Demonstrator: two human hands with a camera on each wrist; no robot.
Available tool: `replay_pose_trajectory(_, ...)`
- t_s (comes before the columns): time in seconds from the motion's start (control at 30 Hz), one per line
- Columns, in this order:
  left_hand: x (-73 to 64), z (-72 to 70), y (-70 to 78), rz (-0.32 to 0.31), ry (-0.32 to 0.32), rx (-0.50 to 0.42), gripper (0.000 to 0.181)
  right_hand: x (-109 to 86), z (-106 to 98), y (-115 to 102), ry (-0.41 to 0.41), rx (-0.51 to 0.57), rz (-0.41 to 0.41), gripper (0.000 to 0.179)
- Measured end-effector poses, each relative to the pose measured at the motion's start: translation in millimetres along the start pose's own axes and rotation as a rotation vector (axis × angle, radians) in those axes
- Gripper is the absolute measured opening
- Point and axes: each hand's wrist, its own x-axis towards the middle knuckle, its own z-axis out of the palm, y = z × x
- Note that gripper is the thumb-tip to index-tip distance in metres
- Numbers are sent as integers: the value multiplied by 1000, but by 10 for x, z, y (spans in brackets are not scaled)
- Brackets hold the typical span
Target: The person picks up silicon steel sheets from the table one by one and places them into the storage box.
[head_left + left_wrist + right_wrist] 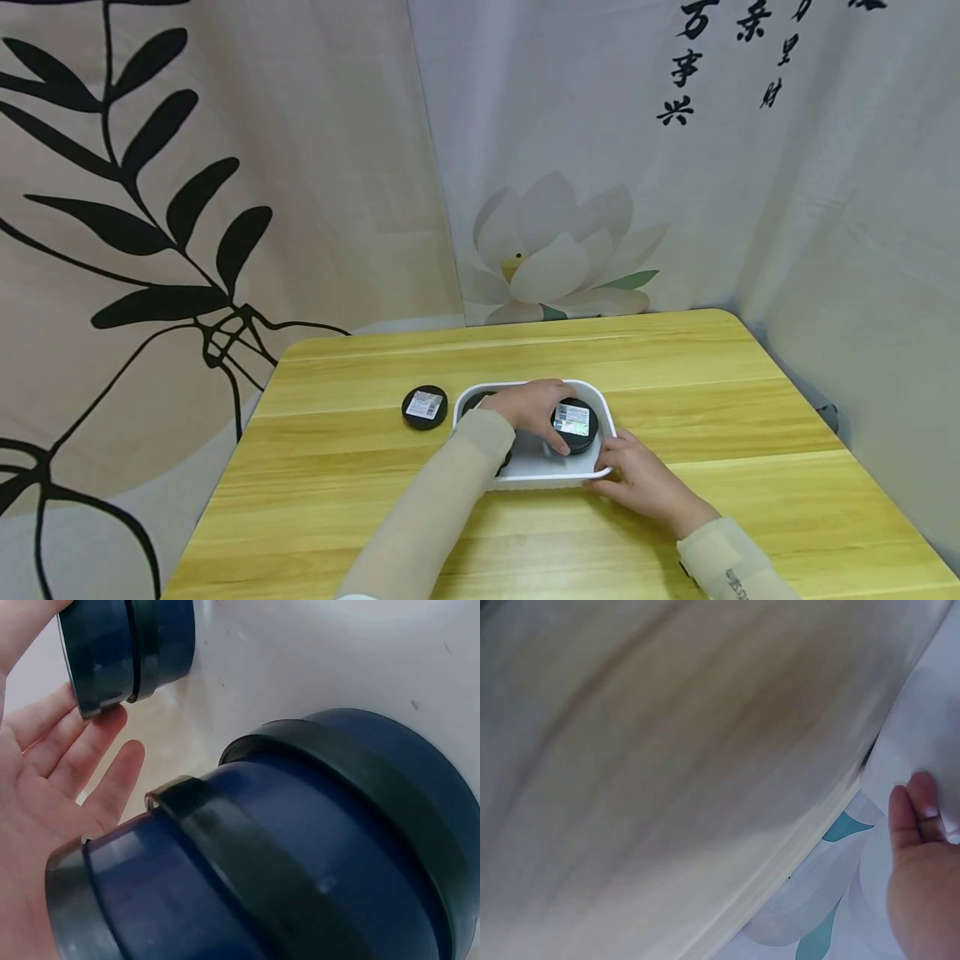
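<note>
A white bin with rounded corners stands on the table. Inside its right end is a stack of round black tins, the top one with a white label. My left hand reaches in from above and grips the tins between thumb and fingers. The left wrist view shows the hand around dark blue-black tins, with a larger stack of tins close to the palm. In the bin's left end, more tins are mostly hidden by my forearm. My right hand holds the bin's right front corner.
A single round black tin with a white label lies on the table left of the bin. The wooden table has its back edge near a curtain with printed leaves, a lotus and writing.
</note>
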Motion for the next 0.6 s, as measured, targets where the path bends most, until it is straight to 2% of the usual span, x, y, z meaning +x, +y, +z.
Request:
replay_pose_trajectory(0.3,-32,-27,46,-21,-8,21,93,2,-9,5,-8,5,-10,14)
replay_pose_trajectory(0.6,-42,-30,55,-25,-18,0,97,0,-7,5,-6,2,-5,14)
